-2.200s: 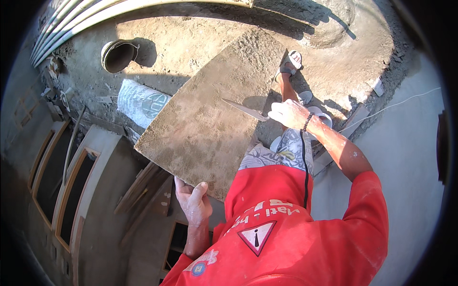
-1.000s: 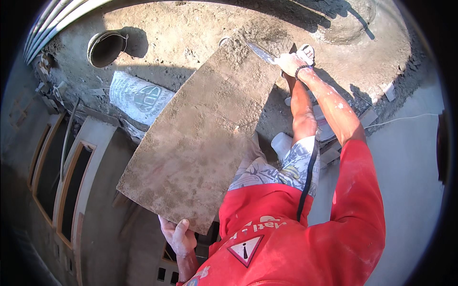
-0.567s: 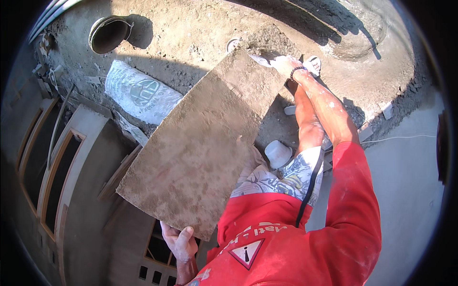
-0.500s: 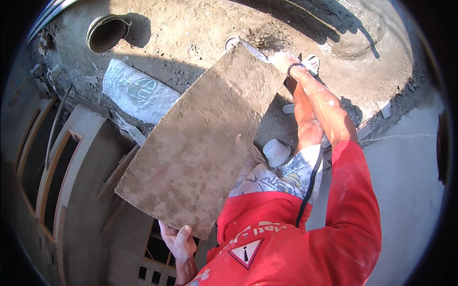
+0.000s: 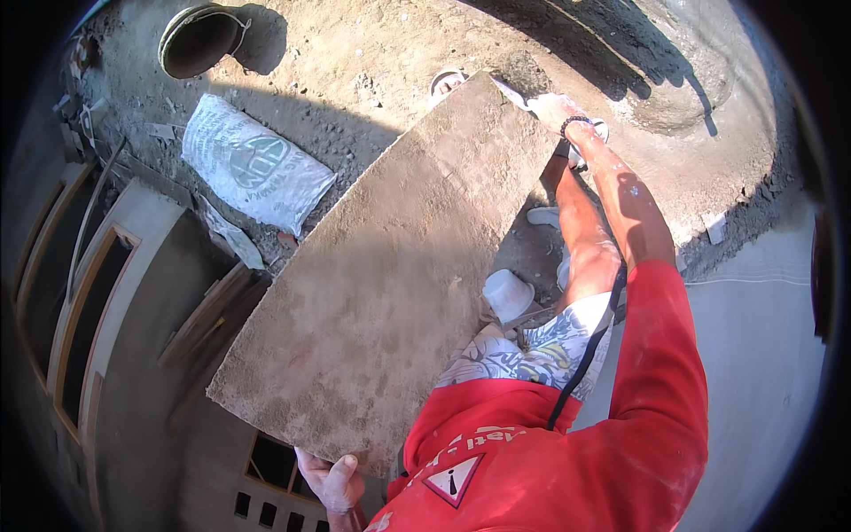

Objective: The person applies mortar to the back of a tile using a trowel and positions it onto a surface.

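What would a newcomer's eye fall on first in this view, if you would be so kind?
First, the big mortar-crusted board tilted across the middle, gripped at its near edge by the left hand. Next, the right hand in the red sleeve, stretched out to the board's far corner, where a trowel blade just shows. At the upper left, a white sack lies on the dirt below a dark bucket.

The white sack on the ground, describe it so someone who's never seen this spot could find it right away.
Start at the big mortar-caked board the left hand holds by its near edge. Off the board's left side, on the dirt, lies the white sack, below the round dark bucket. It is the only plump white bag, with a round green mark.
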`<state>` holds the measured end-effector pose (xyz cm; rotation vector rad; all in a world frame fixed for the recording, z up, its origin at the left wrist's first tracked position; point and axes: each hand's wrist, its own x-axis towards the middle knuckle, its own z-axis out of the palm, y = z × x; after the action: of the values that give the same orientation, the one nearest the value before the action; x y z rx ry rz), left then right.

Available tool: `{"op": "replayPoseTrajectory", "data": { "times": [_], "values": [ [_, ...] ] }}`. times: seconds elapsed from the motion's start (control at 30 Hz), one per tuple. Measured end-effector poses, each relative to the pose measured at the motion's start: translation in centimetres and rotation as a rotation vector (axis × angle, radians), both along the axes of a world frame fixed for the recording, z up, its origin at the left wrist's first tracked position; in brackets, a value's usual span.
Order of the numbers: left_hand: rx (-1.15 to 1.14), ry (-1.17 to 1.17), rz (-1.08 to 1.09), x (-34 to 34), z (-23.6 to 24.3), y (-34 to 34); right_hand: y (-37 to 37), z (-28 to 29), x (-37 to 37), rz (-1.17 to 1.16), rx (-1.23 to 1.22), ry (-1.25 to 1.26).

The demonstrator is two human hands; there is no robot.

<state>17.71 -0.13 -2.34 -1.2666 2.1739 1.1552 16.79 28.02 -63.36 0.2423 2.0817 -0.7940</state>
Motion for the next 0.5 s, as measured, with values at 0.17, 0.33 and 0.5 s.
{"op": "replayPoseTrajectory", "data": {
  "times": [0.17, 0.33, 0.5],
  "values": [
    [-0.059, -0.009, 0.034, -0.3, 0.1, -0.3, -0.2, -2.3, -1.5, -0.074, 0.103, -0.101],
    [-0.069, -0.031, 0.01, -0.2, 0.1, -1.0, -4.0, 11.7, -0.9, 0.154, -0.447, 0.459],
    [-0.093, -0.03, 0.006, -1.4, -0.5, -0.4, -2.5, 6.9, 2.1, 0.331, -0.262, 0.457]
  ]
}}
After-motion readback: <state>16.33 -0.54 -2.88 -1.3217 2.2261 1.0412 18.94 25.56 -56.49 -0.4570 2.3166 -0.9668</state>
